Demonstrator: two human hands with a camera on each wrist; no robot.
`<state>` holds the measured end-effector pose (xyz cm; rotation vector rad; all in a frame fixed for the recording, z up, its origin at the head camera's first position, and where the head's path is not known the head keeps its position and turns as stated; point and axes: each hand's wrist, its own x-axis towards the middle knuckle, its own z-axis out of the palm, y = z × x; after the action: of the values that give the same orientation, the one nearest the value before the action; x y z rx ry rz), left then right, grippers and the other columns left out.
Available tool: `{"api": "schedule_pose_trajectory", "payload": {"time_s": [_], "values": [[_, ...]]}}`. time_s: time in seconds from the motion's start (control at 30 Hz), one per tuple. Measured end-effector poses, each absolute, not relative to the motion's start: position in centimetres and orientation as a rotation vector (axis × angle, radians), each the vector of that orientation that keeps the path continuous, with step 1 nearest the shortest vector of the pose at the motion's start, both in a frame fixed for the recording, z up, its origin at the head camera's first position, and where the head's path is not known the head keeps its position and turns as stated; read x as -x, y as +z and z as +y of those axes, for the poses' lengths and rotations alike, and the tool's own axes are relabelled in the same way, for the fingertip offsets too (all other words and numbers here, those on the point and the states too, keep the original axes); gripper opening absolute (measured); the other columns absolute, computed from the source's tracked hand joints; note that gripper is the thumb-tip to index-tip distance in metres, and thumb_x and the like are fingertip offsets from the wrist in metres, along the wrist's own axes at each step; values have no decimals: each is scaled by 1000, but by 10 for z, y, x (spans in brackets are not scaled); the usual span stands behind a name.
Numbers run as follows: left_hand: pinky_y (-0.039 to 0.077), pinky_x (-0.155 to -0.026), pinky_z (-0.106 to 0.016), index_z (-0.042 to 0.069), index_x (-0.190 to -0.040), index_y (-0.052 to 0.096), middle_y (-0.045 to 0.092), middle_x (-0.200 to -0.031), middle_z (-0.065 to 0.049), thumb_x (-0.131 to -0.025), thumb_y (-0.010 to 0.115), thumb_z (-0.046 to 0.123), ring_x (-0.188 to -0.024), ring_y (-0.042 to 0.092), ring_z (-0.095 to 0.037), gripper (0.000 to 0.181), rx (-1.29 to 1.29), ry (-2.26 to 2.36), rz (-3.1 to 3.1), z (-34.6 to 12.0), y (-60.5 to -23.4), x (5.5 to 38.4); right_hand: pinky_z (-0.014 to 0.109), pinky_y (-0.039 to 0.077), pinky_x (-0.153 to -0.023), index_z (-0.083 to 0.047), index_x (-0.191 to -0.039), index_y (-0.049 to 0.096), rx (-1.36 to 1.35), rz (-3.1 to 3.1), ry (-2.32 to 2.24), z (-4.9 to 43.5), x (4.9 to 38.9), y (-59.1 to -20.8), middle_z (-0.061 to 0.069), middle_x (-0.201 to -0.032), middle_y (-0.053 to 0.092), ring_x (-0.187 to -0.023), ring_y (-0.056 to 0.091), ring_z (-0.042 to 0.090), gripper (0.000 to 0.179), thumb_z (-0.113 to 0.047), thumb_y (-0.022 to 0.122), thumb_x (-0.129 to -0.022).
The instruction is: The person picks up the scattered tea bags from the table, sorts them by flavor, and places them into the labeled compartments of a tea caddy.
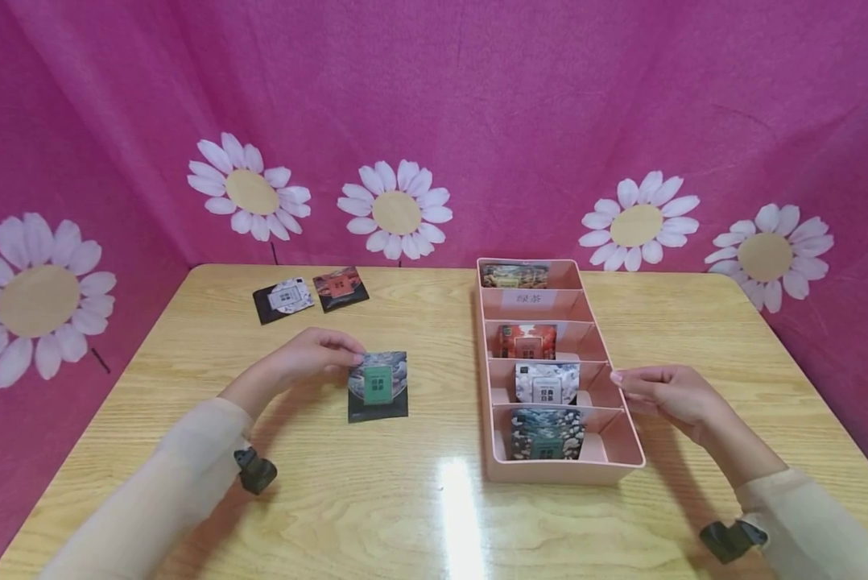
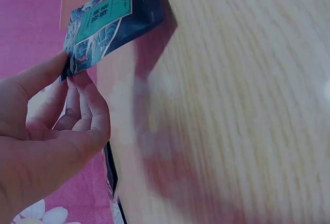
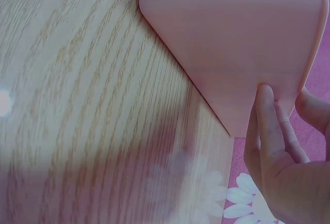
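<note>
My left hand (image 1: 314, 351) pinches a tea sachet (image 1: 378, 388) by its upper left corner, between thumb and fingers. The sachet is dark with a wave pattern and a green label; the left wrist view shows it tilted above the table, casting a shadow. To its right stands a pink divided storage box (image 1: 560, 473). My right hand (image 1: 676, 399) holds the box at its right side, thumb at the rim and fingers against the outer wall (image 3: 216, 44). Inside are a green-toned sachet (image 1: 546, 435), a white one (image 1: 547, 384), a red one (image 1: 527, 342) and a yellow-labelled one (image 1: 514, 276).
Two more sachets, one white and black (image 1: 283, 300) and one red and black (image 1: 341, 288), lie at the back left of the wooden table (image 1: 209, 322). A paper label (image 1: 528, 299) marks one divider. Behind the table hangs a pink curtain (image 1: 514, 121) with daisies.
</note>
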<state>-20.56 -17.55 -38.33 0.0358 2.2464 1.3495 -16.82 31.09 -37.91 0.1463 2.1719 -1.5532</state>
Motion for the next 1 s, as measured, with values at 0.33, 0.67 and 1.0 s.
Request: {"api": "schedule_pose_trajectory", "payload": {"time_s": [0.33, 0.67, 1.0], "values": [[49, -99, -39, 3, -112, 67, 69, -106, -5, -92, 63, 19, -96, 58, -12, 26, -76, 1315, 2342, -166, -374, 208, 18, 56, -78, 10, -120, 61, -155, 2176, -1539, 311, 168, -379, -19, -87, 70, -83, 66, -5, 46, -27, 64, -92], [52, -95, -38, 3, -110, 67, 69, -98, -3, -90, 65, 19, -93, 59, -11, 26, -133, 1331, 2368, -159, -365, 212, 19, 56, -79, 15, -124, 55, -148, 2177, -1530, 312, 167, -380, -18, -89, 70, -84, 66, -5, 52, -25, 64, -93], [49, -101, -43, 5, -111, 67, 69, -106, -7, -91, 63, 22, -102, 61, -17, 26, -157, 1314, 2380, -152, -352, 214, 20, 57, -79, 16, -122, 55, -127, 2170, -1549, 312, 169, -380, -18, -87, 69, -83, 66, -4, 50, -24, 64, -93]]}}
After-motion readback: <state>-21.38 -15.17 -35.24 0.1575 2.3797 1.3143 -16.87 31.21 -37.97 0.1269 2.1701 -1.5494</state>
